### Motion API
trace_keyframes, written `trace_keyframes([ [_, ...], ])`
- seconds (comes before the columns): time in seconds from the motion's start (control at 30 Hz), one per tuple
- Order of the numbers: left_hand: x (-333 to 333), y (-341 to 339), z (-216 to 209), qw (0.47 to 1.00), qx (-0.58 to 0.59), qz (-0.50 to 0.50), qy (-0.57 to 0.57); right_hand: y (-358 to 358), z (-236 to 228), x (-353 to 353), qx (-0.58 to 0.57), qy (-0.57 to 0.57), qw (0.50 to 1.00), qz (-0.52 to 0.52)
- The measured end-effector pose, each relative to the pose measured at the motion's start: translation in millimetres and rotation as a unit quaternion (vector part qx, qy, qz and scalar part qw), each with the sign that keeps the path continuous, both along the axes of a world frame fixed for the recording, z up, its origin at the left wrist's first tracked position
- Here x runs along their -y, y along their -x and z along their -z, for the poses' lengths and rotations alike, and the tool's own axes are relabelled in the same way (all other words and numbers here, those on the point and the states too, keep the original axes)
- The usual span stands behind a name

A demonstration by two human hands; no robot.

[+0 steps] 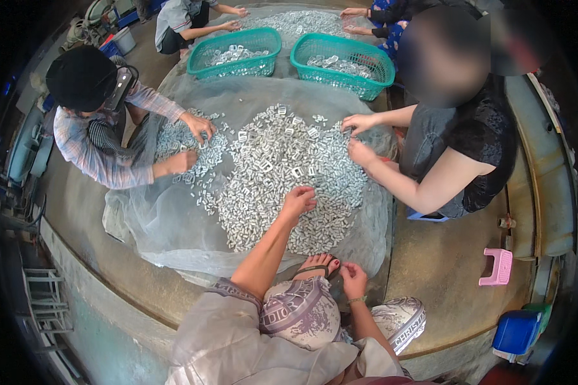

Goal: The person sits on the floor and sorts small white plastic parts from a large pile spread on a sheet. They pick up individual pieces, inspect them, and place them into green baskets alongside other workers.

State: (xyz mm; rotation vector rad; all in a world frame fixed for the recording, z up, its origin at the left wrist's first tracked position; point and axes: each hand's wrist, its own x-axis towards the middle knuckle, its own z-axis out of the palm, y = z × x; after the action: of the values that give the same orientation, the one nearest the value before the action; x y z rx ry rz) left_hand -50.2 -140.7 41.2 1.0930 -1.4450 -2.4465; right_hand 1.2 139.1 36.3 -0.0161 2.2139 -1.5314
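A large heap of small silvery-grey metal pieces (270, 186) lies on a sheer mesh sheet (180, 237). My left hand (300, 202) is over the near part of this heap, fingers curled together; what they hold, if anything, is too small to make out. Lower down, beside my sandalled foot (316, 266), my right hand (354, 280) has its fingertips pinched, and their contents cannot be made out either. A few larger buckle-like metal frames (297, 172) lie on top of the heap.
Co-workers' hands (200, 126) work at the heap's left side, and another person's hands (361, 138) at its right. Two green plastic baskets (202, 72) with metal frames stand beyond. A pink stool (496, 267) and a blue bin (517, 332) are at right.
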Motion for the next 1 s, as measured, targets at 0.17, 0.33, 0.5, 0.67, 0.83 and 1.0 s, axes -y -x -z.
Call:
trace_keyframes([
  [0.17, -13, 1, -2, 1.0, 0.003, 0.03, -0.001, -2, 27, -23, -0.009, -0.004, 1.0, 0.023],
  [0.33, -5, -2, 24, 0.997, -0.026, 0.048, 0.053, 3, 37, -26, -0.058, -0.052, 0.997, -0.003],
  [0.5, 8, 6, 9, 0.892, 0.084, 0.031, 0.442, 4, 27, -24, -0.011, -0.011, 1.0, 0.013],
  [0.67, 34, 29, -4, 0.765, 0.166, -0.012, 0.623, 0, 41, -22, 0.012, -0.011, 1.0, 0.017],
  [0.83, 68, 41, -9, 0.654, 0.269, -0.059, 0.705, 6, 41, -27, 0.017, 0.004, 1.0, 0.014],
  [1.0, 85, 42, -18, 0.713, 0.3, 0.178, 0.608, 3, 46, -21, 0.025, 0.017, 0.999, 0.025],
])
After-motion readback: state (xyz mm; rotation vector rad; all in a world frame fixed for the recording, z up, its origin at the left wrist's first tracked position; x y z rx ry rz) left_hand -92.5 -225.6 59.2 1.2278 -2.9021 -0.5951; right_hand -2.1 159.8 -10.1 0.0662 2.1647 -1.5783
